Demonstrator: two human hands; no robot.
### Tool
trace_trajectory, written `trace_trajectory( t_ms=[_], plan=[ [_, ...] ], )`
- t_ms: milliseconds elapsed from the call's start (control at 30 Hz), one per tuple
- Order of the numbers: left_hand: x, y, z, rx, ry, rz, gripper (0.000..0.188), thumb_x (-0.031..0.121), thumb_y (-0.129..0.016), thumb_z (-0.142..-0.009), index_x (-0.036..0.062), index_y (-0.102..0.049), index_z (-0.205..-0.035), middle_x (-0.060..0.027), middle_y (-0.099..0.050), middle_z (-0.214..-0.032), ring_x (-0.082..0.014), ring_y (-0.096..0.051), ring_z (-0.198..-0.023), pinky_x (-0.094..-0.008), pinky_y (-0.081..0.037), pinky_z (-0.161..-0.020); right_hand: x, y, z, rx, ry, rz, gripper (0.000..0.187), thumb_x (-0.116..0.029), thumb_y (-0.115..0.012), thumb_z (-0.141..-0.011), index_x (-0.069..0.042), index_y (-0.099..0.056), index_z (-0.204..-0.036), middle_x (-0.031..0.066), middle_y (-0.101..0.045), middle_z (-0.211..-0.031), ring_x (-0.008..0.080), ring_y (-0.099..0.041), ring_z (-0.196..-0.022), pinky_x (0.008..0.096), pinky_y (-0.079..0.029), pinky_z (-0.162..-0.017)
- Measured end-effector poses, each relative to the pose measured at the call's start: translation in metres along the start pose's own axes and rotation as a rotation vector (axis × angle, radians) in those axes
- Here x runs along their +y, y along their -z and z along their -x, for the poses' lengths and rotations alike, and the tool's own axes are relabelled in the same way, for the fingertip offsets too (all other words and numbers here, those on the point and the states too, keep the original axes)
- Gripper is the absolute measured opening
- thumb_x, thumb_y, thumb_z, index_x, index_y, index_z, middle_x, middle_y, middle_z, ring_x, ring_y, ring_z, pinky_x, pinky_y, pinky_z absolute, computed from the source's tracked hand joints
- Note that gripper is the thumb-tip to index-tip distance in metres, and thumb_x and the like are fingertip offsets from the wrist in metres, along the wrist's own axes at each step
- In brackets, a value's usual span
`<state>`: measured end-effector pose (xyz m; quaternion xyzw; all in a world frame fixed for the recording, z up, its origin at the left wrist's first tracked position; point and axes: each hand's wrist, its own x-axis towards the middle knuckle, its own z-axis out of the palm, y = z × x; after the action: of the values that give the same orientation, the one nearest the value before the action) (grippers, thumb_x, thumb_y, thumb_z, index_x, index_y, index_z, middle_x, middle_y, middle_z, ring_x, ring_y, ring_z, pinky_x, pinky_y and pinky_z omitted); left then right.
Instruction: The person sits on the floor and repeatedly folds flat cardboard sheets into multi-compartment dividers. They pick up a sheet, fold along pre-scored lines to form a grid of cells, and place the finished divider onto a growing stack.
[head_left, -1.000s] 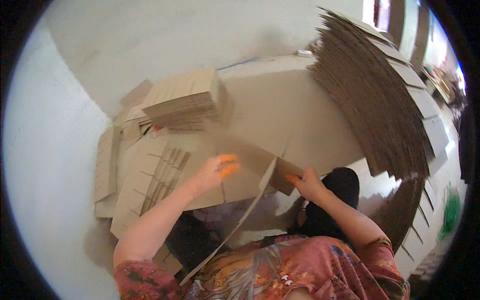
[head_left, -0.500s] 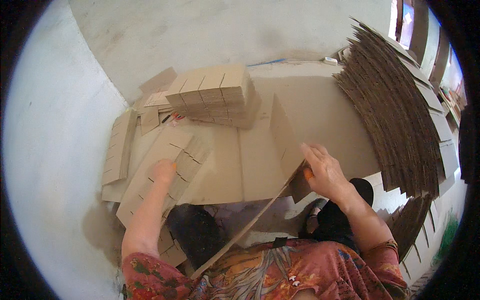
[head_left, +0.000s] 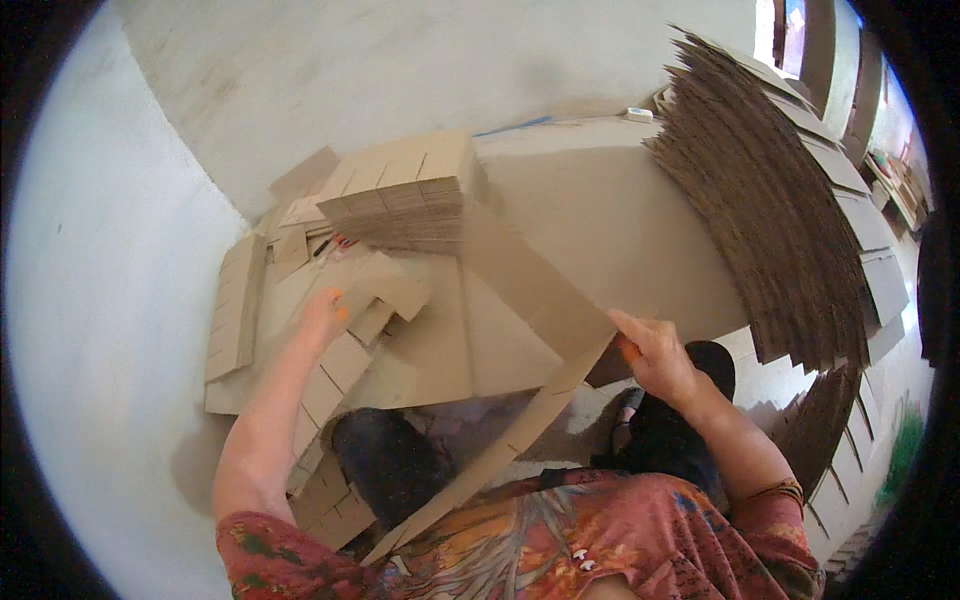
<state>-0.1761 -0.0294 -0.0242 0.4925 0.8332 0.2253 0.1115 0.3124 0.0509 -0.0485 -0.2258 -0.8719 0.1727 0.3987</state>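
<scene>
My right hand [head_left: 655, 352] is closed on the ends of long brown cardboard strips. One slotted strip [head_left: 490, 458] runs from it down to my lap, and another strip [head_left: 540, 285] reaches away to the far left over the table. Orange shows on fingers of both hands. At the left, my left hand [head_left: 322, 315] is closed on a slotted cardboard strip [head_left: 395, 283], its end bent out above the stack. Beneath that hand lies the stack of slotted strips [head_left: 335, 378], sloping toward my knee.
A tall block of slotted cardboard pieces [head_left: 400, 190] stands at the back of the cardboard-covered table [head_left: 620, 210]. Another slotted stack [head_left: 235, 310] lies by the left wall. A high curved row of cardboard sheets [head_left: 770, 220] rises at the right. Scissors [head_left: 343, 241] lie behind my left hand.
My left hand has raised a strip from the stack and moved slightly away from me. The strips in my right hand have tilted, the far one swinging left and flatter.
</scene>
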Motion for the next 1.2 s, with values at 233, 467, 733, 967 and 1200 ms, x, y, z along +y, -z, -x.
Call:
trace_trajectory(
  t_ms=[233,467,733,967,1200],
  plan=[
    [0.071,-0.008,-0.013,-0.111,-0.49,-0.399,0.026,0.005,-0.051,-0.084,-0.0017,-0.055,-0.109,-0.01,-0.062,-0.085,-0.0189,-0.061,-0.071,-0.0339,-0.046,-0.059,-0.031,0.016,-0.012,0.079,0.11,0.019,0.048,0.012,-0.057,-0.07,0.001,-0.052,-0.116,0.0189,-0.06,-0.08,0.0371,-0.058,-0.07,0.0402,-0.047,-0.06],
    [0.091,0.017,-0.034,-0.099,-0.084,-0.03,0.036,0.002,-0.054,-0.08,0.0003,-0.052,-0.116,-0.0151,-0.061,-0.091,-0.0236,-0.064,-0.074,-0.0351,-0.053,-0.06,-0.02,0.02,0.005,0.102,0.088,0.067,0.051,0.009,-0.057,-0.065,0.002,-0.052,-0.115,0.0161,-0.056,-0.073,0.0351,-0.055,-0.064,0.0436,-0.045,-0.056],
    [0.13,0.006,-0.007,-0.338,0.032,0.097,0.036,0.0,-0.052,-0.082,-0.0031,-0.049,-0.118,-0.0128,-0.061,-0.08,-0.0166,-0.061,-0.055,-0.0296,-0.052,-0.047,-0.034,0.024,-0.004,0.182,0.193,-0.029,0.05,0.008,-0.058,-0.066,0.003,-0.052,-0.115,0.0146,-0.055,-0.071,0.0334,-0.055,-0.064,0.0421,-0.046,-0.056],
    [0.205,-0.044,0.05,-0.618,-0.205,0.247,0.028,0.004,-0.049,-0.085,-0.0046,-0.051,-0.112,-0.0111,-0.06,-0.071,-0.0149,-0.058,-0.051,-0.0276,-0.049,-0.044,-0.025,0.021,-0.005,0.163,0.077,0.071,0.046,0.007,-0.059,-0.067,0.001,-0.054,-0.113,0.016,-0.058,-0.072,0.0352,-0.058,-0.065,0.0425,-0.047,-0.056],
    [0.225,-0.051,0.068,-0.508,-0.281,0.159,0.026,0.002,-0.052,-0.085,-0.0044,-0.051,-0.11,-0.0102,-0.06,-0.077,-0.0135,-0.055,-0.052,-0.0278,-0.047,-0.045,-0.03,0.042,-0.005,0.166,0.002,0.026,0.042,0.007,-0.058,-0.067,-0.001,-0.058,-0.109,0.019,-0.059,-0.072,0.0372,-0.059,-0.064,0.0443,-0.048,-0.056]
  ],
)
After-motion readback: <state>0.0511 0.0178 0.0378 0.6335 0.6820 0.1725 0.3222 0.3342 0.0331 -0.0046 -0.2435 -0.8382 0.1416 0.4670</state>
